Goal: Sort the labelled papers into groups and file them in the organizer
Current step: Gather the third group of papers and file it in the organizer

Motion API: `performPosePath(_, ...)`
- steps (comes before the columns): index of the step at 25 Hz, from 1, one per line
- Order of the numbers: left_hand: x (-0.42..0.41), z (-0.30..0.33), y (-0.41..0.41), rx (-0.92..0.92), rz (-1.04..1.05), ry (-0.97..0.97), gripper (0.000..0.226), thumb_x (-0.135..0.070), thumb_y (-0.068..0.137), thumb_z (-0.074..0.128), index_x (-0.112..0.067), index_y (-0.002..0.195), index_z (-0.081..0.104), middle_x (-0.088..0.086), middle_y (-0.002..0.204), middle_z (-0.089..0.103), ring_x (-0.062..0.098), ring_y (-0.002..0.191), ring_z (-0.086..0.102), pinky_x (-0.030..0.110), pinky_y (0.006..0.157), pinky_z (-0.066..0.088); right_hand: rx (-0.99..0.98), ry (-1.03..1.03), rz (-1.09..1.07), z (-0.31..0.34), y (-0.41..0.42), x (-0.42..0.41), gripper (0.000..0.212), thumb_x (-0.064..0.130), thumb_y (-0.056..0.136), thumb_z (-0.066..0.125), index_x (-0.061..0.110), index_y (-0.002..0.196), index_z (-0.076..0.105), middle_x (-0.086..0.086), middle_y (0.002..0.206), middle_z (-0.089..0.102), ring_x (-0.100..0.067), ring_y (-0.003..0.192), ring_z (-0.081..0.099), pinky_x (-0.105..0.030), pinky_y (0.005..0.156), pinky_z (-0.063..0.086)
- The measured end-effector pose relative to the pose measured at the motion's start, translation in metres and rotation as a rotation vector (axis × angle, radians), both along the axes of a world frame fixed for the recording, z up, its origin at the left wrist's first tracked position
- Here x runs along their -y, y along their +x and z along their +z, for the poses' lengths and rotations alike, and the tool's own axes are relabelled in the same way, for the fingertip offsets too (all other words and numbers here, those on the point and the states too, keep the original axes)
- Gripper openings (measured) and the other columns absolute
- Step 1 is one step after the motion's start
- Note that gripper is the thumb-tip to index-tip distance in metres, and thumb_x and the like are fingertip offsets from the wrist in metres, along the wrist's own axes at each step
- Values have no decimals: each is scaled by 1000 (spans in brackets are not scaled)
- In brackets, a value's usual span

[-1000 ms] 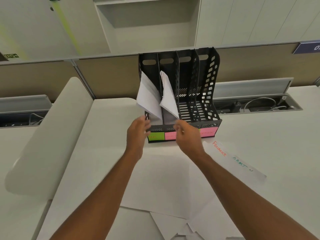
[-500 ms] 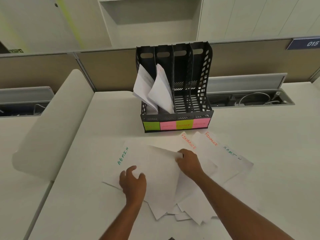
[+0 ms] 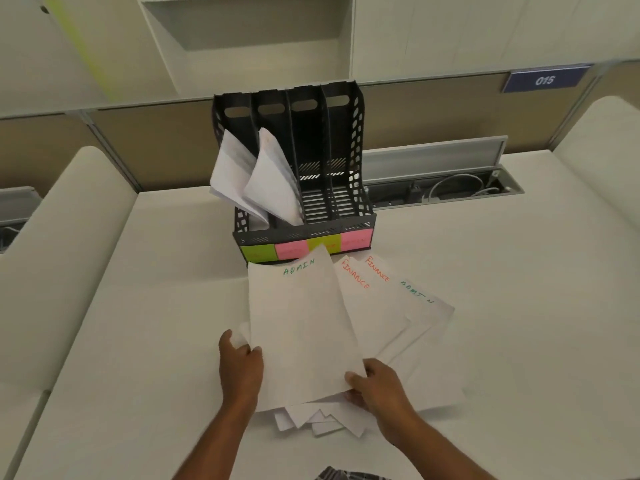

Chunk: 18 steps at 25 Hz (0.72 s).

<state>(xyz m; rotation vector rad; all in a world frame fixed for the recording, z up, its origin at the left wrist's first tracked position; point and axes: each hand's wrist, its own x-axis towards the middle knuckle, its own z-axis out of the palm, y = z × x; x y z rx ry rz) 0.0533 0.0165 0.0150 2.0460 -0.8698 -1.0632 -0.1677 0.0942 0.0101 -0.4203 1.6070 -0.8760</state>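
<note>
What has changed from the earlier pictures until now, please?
Both hands left the organizer and came down to the loose papers. The left hand and right hand now grip the top ADMIN sheet by its near edge, its far end lifted toward the organizer. The two filed bundles and the FINANCE sheets stayed put.

Dim, soft light; wide-angle edge distortion
</note>
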Motion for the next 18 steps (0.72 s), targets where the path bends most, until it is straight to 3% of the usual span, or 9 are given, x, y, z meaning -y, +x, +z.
performPosePath(3, 3, 2, 1, 121, -74, 17, 61, -6, 88, 59, -18, 145, 41, 13, 125, 67, 32, 111, 62, 41, 95, 49, -289, -93, 15, 8, -30, 12, 4, 20, 92, 68, 17, 94, 69, -2, 83, 73, -17, 65, 73, -38, 70, 62)
performPosePath(6, -2, 4, 0, 242, -116, -2, 67, -10, 86, 64, -20, 146, 37, 17, 129, 58, 38, 111, 59, 44, 95, 45, -483, -106, -77, 15, -70, 34, 16, 21, 92, 66, 14, 105, 67, -2, 84, 73, -19, 66, 72, -40, 77, 61)
performPosePath(9, -5, 5, -3, 330, -203, 39, 62, -14, 85, 66, -15, 143, 43, 20, 135, 43, 41, 113, 57, 45, 97, 45, -308, -30, -22, 14, -82, 50, 27, 21, 87, 72, 9, 110, 65, -8, 83, 72, -21, 68, 71, -42, 75, 63)
performPosePath(12, -5, 7, -6, 328, -229, 60, 55, -11, 85, 65, -11, 138, 49, 20, 133, 50, 39, 114, 58, 43, 99, 45, -391, 65, 219, 9, -60, 55, 33, 34, 83, 74, 18, 109, 62, -5, 90, 73, -20, 72, 72, -35, 70, 61)
performPosePath(18, 1, 13, 3, 194, -220, 98, 53, -12, 85, 68, -12, 136, 52, 13, 136, 60, 31, 118, 60, 40, 100, 48, -238, 107, 238, 6, -32, 57, 32, 25, 84, 75, 12, 109, 59, -9, 81, 76, -17, 56, 65, -30, 58, 55)
